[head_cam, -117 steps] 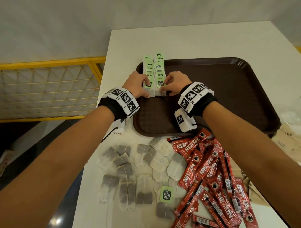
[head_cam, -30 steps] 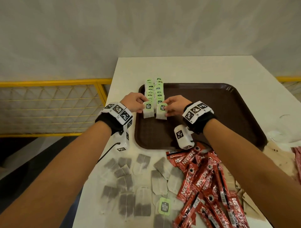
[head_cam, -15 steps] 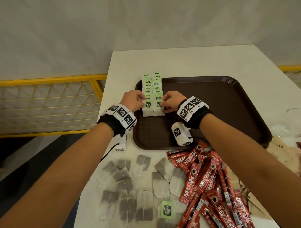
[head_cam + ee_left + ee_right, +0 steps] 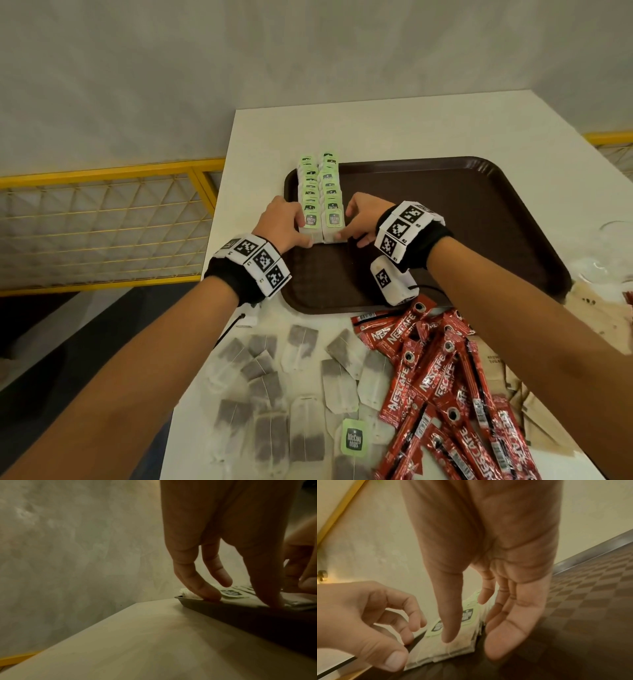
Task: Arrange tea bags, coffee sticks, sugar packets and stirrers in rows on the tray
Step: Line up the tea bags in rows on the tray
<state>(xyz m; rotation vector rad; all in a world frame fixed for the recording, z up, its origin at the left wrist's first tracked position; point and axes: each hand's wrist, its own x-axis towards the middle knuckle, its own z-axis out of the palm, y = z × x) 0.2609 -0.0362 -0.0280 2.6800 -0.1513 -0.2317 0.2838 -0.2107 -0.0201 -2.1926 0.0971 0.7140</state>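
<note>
My left hand presses its fingertips on the left edge of the two tea bag rows, which lie along the left side of the tray. My right hand rests straight, relaxed fingers against their right edge; I think only the thumb touches. Loose tea bags and coffee sticks lie on the table nearer me.

One brown tray carries two rows of tea bags. Two hands show. One loose green tag shows.
</note>
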